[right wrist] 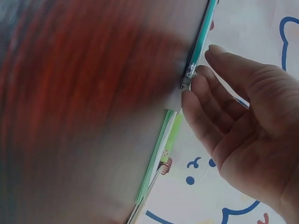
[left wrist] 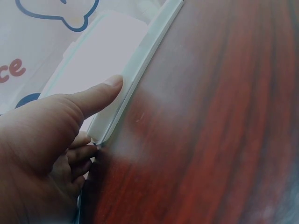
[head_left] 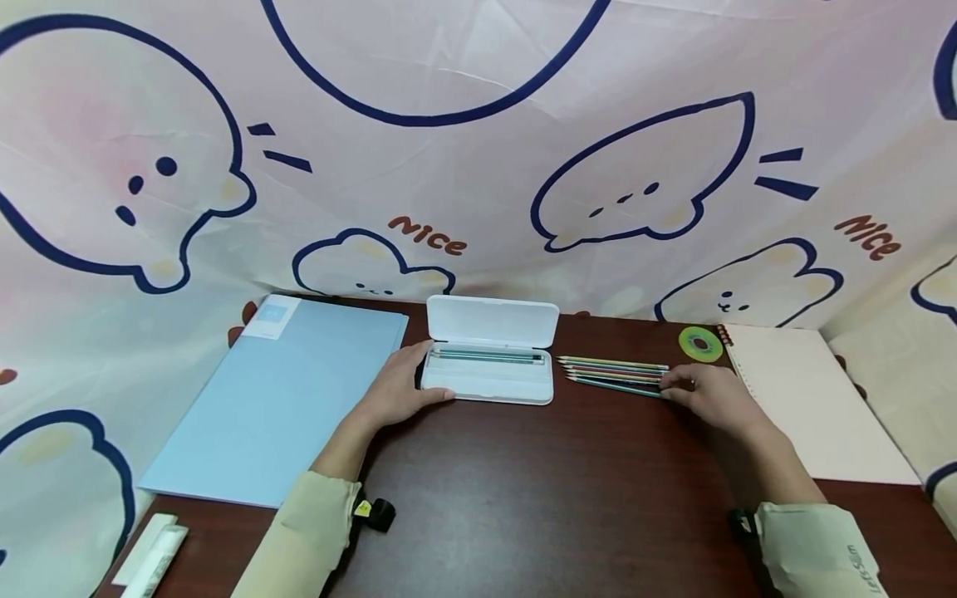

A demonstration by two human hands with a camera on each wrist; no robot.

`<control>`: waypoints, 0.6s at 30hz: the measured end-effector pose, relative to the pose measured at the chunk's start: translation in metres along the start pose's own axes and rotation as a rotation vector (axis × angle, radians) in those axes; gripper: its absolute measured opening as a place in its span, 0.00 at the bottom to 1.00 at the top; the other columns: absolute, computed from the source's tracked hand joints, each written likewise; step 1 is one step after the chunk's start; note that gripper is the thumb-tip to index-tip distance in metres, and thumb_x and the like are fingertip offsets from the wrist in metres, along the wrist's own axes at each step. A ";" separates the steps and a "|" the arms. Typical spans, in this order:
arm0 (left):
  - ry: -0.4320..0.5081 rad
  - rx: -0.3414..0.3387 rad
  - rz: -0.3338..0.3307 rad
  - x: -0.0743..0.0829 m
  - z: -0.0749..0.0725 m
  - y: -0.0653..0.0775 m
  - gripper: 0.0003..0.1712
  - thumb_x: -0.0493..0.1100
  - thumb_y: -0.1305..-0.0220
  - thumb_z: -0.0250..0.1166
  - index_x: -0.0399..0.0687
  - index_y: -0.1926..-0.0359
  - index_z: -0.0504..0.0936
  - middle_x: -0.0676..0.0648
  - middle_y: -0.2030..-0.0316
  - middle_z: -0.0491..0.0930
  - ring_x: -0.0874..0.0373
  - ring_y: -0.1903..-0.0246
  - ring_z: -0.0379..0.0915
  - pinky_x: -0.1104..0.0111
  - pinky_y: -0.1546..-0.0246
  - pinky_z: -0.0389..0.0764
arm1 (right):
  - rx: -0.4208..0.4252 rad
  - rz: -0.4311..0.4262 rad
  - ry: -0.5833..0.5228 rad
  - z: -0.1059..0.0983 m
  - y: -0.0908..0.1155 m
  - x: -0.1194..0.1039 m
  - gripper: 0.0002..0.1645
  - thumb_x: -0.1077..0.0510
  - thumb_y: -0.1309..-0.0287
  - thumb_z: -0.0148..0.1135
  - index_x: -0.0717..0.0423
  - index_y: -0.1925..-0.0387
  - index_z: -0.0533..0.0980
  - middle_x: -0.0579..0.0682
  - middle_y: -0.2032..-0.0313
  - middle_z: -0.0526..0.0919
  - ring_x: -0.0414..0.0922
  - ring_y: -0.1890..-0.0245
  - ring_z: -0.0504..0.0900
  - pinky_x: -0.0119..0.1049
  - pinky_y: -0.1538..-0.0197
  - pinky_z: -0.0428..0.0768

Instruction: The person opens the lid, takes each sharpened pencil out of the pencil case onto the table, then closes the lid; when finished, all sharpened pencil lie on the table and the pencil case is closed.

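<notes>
A white pencil case [head_left: 489, 386] lies on the table with its lid [head_left: 492, 321] raised and a few teal pencils [head_left: 486, 356] along its hinge side. My left hand [head_left: 399, 386] holds the case's left end, its thumb [left wrist: 100, 98] on the front rim and its other fingers round the side. To the right lies a row of several coloured pencils [head_left: 613, 367], tips pointing left. At their right ends is my right hand [head_left: 706, 394], its fingertips by the nearest teal pencil [head_left: 616, 387]. The right wrist view shows a gap between thumb and fingers.
A light blue folder [head_left: 292, 399] lies at the left, with two white boxes [head_left: 152, 552] at the front-left corner. A green round disc [head_left: 700, 343] and a spiral sketchbook [head_left: 822, 407] lie at the right. A printed cloth [head_left: 478, 183] hangs behind the table [head_left: 538, 498].
</notes>
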State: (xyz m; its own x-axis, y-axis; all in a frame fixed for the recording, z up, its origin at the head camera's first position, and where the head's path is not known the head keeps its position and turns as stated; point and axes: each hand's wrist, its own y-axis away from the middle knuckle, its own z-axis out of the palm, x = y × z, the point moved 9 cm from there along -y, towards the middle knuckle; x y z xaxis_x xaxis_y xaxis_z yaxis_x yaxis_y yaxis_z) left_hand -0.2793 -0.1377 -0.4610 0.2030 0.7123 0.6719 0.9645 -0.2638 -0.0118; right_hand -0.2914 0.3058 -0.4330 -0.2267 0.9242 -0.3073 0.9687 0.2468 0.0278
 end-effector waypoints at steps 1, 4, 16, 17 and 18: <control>0.002 0.000 -0.002 0.000 0.000 0.000 0.53 0.57 0.41 0.74 0.48 0.22 0.58 0.41 0.26 0.64 0.39 0.26 0.56 0.42 0.28 0.61 | 0.001 0.000 0.000 0.001 0.000 -0.001 0.02 0.55 0.38 0.69 0.48 0.64 0.85 0.52 0.61 0.88 0.49 0.63 0.81 0.54 0.55 0.79; 0.005 0.001 -0.001 0.000 0.000 0.001 0.53 0.57 0.41 0.74 0.48 0.22 0.59 0.41 0.25 0.64 0.39 0.26 0.56 0.42 0.28 0.60 | -0.006 0.008 -0.010 0.002 0.001 -0.004 0.02 0.54 0.38 0.69 0.47 0.65 0.85 0.52 0.62 0.88 0.48 0.63 0.80 0.52 0.56 0.79; 0.000 0.001 0.003 -0.001 -0.001 0.000 0.53 0.57 0.41 0.74 0.49 0.22 0.58 0.41 0.25 0.63 0.38 0.26 0.55 0.41 0.28 0.60 | -0.040 0.000 -0.026 0.002 0.004 -0.008 0.07 0.53 0.36 0.67 0.46 0.61 0.89 0.54 0.60 0.90 0.49 0.60 0.84 0.55 0.53 0.81; -0.002 0.000 0.003 -0.001 -0.001 0.000 0.53 0.57 0.41 0.74 0.48 0.22 0.58 0.41 0.25 0.63 0.38 0.26 0.55 0.41 0.28 0.60 | -0.045 -0.003 -0.024 0.002 0.004 -0.008 0.08 0.53 0.36 0.67 0.47 0.59 0.89 0.55 0.59 0.90 0.50 0.60 0.85 0.55 0.53 0.81; -0.003 -0.001 0.002 -0.001 -0.001 0.000 0.53 0.57 0.41 0.74 0.48 0.22 0.58 0.41 0.25 0.63 0.38 0.26 0.55 0.41 0.28 0.60 | -0.050 0.000 -0.024 0.003 0.004 -0.008 0.09 0.53 0.35 0.66 0.47 0.58 0.89 0.56 0.58 0.90 0.51 0.59 0.85 0.56 0.52 0.81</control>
State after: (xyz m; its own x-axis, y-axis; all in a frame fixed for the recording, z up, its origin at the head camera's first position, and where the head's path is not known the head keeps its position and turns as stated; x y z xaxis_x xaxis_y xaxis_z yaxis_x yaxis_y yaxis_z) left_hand -0.2799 -0.1386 -0.4611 0.2054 0.7136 0.6697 0.9639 -0.2661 -0.0122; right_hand -0.2854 0.2982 -0.4334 -0.2240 0.9171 -0.3299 0.9621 0.2620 0.0752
